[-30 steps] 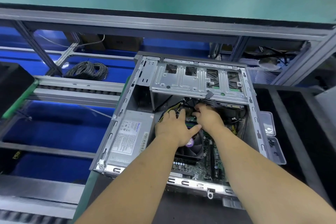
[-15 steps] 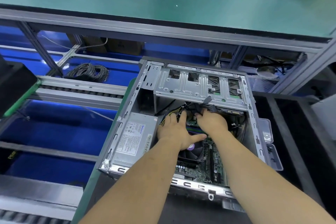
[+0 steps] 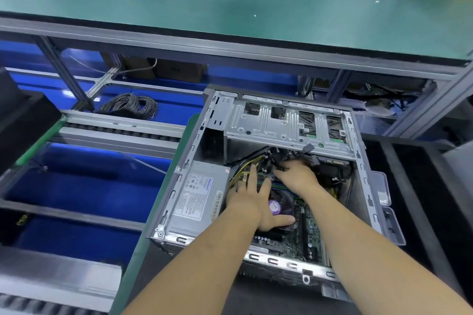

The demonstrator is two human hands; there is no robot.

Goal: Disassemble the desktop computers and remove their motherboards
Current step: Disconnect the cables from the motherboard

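Note:
An open desktop case (image 3: 358, 161) lies on its side in front of me. Inside are the green motherboard (image 3: 305, 235), a CPU fan with a purple sticker (image 3: 276, 206), a grey power supply (image 3: 202, 194) on the left and a silver drive cage (image 3: 281, 123) at the back. My left hand (image 3: 252, 202) lies flat with straight fingers beside the fan, its thumb on the fan's near edge. Under the drive cage my right hand (image 3: 298, 174) curls its fingers around a black cable bundle (image 3: 277, 160). Yellow and black power wires (image 3: 247, 167) run beside my left fingertips.
A green shelf (image 3: 230, 2) overhangs the far side. A coil of grey cable (image 3: 130, 106) lies at the back left beyond a roller track (image 3: 115, 133). Clear plastic boxes (image 3: 384, 194) sit against the case's right wall. A black housing (image 3: 23, 120) stands at far left.
My left hand has slid a little toward me and its fingers have stretched out flat. My right hand stays at the cables under the drive cage. The view has tilted upward.

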